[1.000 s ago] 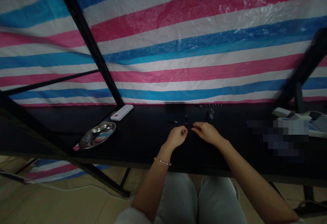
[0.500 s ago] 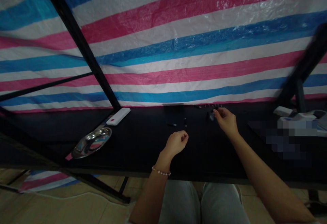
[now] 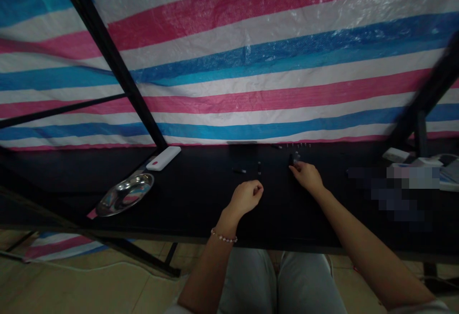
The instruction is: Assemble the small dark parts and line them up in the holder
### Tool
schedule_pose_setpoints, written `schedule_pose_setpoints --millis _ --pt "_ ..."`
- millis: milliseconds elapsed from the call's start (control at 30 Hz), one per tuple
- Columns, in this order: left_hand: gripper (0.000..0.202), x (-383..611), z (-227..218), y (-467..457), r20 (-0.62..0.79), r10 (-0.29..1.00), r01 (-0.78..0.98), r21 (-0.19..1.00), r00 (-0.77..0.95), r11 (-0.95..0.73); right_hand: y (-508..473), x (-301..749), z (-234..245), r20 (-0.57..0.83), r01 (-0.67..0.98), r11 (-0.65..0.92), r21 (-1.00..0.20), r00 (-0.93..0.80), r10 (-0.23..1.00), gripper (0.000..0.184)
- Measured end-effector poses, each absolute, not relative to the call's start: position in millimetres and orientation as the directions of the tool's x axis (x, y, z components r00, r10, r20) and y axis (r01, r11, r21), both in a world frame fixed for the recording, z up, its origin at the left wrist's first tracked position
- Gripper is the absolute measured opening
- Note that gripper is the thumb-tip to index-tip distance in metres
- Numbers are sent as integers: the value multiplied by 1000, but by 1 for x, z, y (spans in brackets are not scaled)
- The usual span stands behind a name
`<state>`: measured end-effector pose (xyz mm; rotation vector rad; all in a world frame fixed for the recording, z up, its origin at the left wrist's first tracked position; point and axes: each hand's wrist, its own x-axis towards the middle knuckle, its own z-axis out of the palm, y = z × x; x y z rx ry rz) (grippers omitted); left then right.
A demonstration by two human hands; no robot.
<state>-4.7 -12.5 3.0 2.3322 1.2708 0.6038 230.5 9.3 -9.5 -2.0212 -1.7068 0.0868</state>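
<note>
My right hand (image 3: pixel 307 176) pinches the near end of a small black tube-like piece (image 3: pixel 291 158) on the black table. Small clear pieces (image 3: pixel 297 157) lie just beyond its fingers. My left hand (image 3: pixel 247 195), with a beaded bracelet at the wrist, is curled closed over the table's front half; whatever may be inside the fingers is hidden. Beyond it are two more dark slim pieces with lighter ends, one upright in view (image 3: pixel 259 168) and another lying sideways (image 3: pixel 239 170). Several tiny pale pieces (image 3: pixel 302 145) form a row at the back edge, beside another dark piece (image 3: pixel 276 146).
To the left are a shiny metal dish (image 3: pixel 125 194) and a white box-shaped device (image 3: pixel 164 158) with a red mark. White items (image 3: pixel 396 155) sit at the right, by a blurred patch. Black frame posts (image 3: pixel 118 65) rise before a striped plastic sheet (image 3: pixel 251 80).
My right hand has moved left and nearer, from the clear pieces by the row to the black piece. My left hand has stayed curled in place. The view has shifted slightly.
</note>
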Motion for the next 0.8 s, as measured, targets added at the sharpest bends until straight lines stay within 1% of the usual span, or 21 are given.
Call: schedule_pose_setpoints --millis 100,267,400,533,633,800 --pt "19 -4 2 -12 170 857 675 551 486 -492 10 230 -12 252 911 -101 -400 215 943 25" --pt "19 -3 2 -11 163 863 677 556 479 -481 14 237 -16 234 895 -98 -434 217 948 23" --pt "19 -4 2 -11 168 860 677 553 481 -487 17 248 -15 157 875 -137 -465 233 960 16" --pt "18 -5 1 -11 172 855 669 554 490 -495 18 255 -13 156 875 -138 -464 235 959 10" --pt "18 -5 0 -11 178 854 667 554 490 -498 17 255 -13 146 877 -168 -451 258 955 12" --pt "17 -5 0 -10 176 856 668 558 486 -494 14 254 -13 146 897 -226 -379 299 943 22"
